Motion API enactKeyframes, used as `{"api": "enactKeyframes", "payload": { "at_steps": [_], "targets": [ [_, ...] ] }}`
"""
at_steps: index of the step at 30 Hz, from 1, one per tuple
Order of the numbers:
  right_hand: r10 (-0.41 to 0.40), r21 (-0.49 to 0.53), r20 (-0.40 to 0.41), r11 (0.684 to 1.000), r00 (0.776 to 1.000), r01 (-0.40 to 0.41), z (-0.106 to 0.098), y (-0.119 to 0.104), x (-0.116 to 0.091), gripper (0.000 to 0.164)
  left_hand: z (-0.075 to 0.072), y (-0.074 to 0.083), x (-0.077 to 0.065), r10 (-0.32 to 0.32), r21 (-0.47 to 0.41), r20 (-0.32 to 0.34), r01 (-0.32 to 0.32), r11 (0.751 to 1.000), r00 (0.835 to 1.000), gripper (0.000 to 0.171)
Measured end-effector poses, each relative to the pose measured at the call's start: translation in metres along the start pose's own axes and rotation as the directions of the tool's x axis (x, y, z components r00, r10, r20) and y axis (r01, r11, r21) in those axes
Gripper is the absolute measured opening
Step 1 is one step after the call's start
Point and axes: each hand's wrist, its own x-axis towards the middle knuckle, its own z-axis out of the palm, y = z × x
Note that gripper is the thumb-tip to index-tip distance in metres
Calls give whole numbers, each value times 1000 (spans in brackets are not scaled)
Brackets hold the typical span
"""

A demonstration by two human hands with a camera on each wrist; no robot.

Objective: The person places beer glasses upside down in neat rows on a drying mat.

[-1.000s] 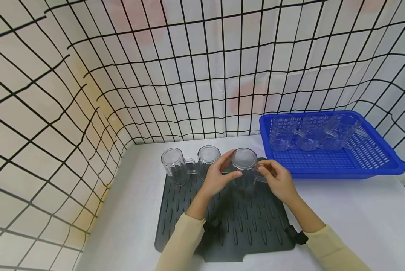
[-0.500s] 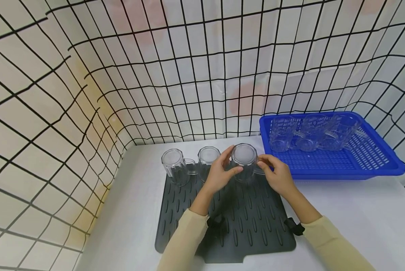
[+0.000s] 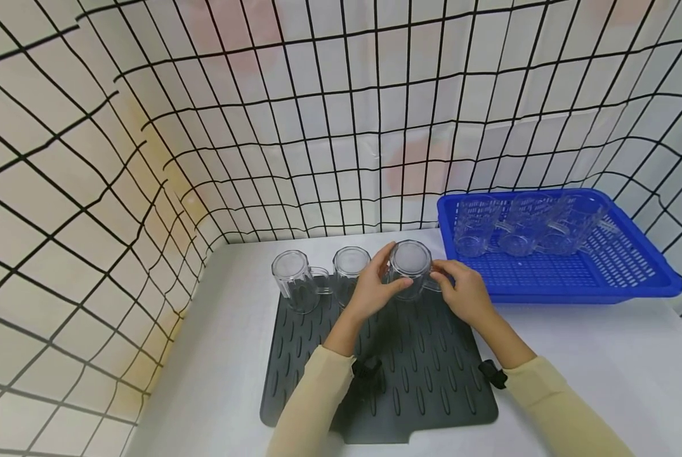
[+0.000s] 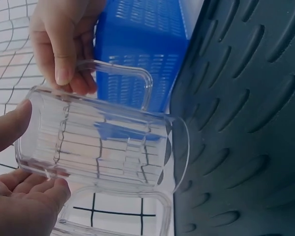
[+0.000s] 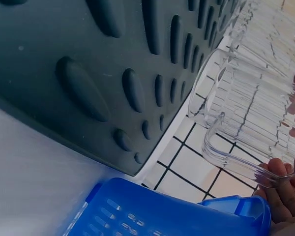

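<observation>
The left hand (image 3: 369, 289) curls round the side of a clear mug (image 3: 410, 257), thumb on the near side and fingers on the far side, close to its upturned base. The right hand (image 3: 465, 293) pinches the mug's handle (image 4: 148, 91) between thumb and fingers; the handle points to the person's right. The mug is upside down, its mouth at the back edge of a dark grey mat (image 3: 409, 387); whether the rim touches the mat is hard to tell.

Just left of it, partly hidden by the left hand, is a middle mug (image 3: 351, 263), also upside down. Left again is an end mug (image 3: 292, 266), base up, its handle pointing toward the middle one. All three form a row along the back of the mat, which has raised oval ridges.

To the right, beyond the right hand, sits a blue basket (image 3: 546, 291) with slotted sides, holding at least three more clear mugs (image 3: 518, 243). Mat and basket rest on a white table (image 3: 221, 355). Pale yellow sleeves (image 3: 318, 393) cover the forearms. Behind rises a black wire grid (image 3: 379, 132) against a pale backing.
</observation>
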Motion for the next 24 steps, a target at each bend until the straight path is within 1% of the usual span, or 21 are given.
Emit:
{"api": "enactKeyframes", "payload": {
  "at_steps": [1, 2, 5, 8, 12, 15, 22, 24],
  "targets": [
    [-13, -9, 1, 1000, 1000, 13, 1, 1, 0, 24, 0, 3, -1, -3, -6, 0, 3, 1000, 1000, 76],
    [-24, -21, 1, 1000, 1000, 24, 1, 1, 0, 23, 1, 0, -1, -2, -8, -4, 2, 1000, 1000, 77],
    [-43, -37, 0, 998, 999, 43, 2, 1, 1, 22, 4, -13, 4, -13, -3, -17, 13, 1000, 1000, 79],
    [-31, -40, 11, 999, 999, 31, 1, -2, 1, 23, 7, -23, 8, -44, 22, -33, 44, 999, 999, 80],
    [9, -60, 55, 998, 998, -5, 1, -4, 3, 26, 8, -20, 8, -70, 68, -51, 74, 995, 996, 80],
    [23, -74, 71, 997, 997, -18, 1, -3, 3, 26, 10, -19, 8, -69, 89, -61, 75, 993, 996, 79],
    [-18, -69, 29, 997, 999, 20, 1, -1, 2, 26, 13, -19, 7, -107, 67, -70, 111, 991, 992, 80],
    [-24, -62, 23, 998, 999, 25, 1, -1, 2, 27, 14, -20, 7, -103, 62, -83, 108, 992, 991, 81]
  ]
}}
